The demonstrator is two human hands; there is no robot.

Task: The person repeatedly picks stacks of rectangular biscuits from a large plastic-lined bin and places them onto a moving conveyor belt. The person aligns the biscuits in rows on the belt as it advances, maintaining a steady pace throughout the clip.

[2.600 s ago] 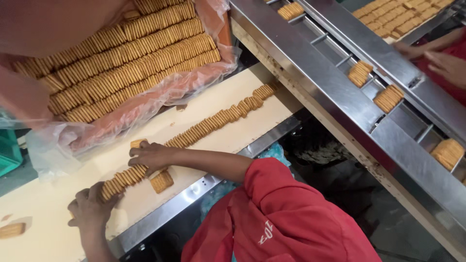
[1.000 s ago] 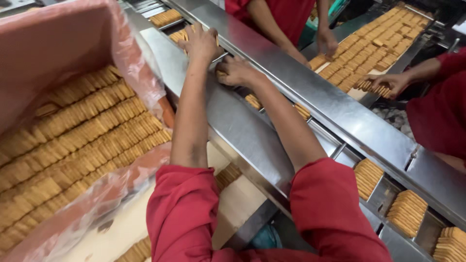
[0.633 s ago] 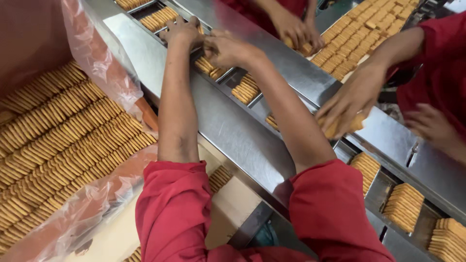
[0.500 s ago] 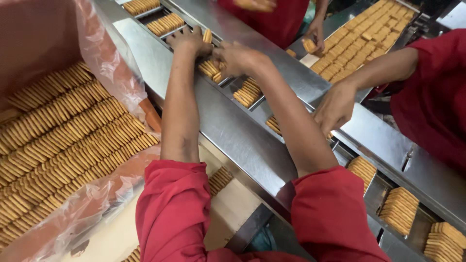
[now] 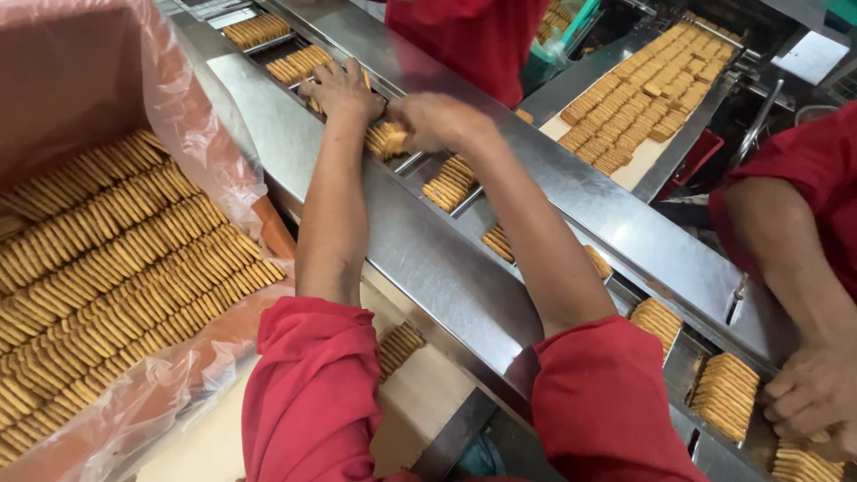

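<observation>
My two arms in red sleeves reach over the steel conveyor to one of its pockets. My left hand lies over the pocket with its fingers spread. My right hand faces it. A short stack of tan biscuits is pressed on edge between the two hands, inside the pocket. Other filled pockets run along the line: a biscuit stack just below my hands and the biscuit stacks above them.
A plastic-lined box at left holds several rows of biscuits. A cream table with a biscuit row sits under my sleeves. A co-worker's hand rests on stacks at lower right; another biscuit tray lies at upper right.
My hands left the biscuit row on the cream table and went up to the conveyor, where they now close on a stack in a pocket. A co-worker's arm has drawn back right.
</observation>
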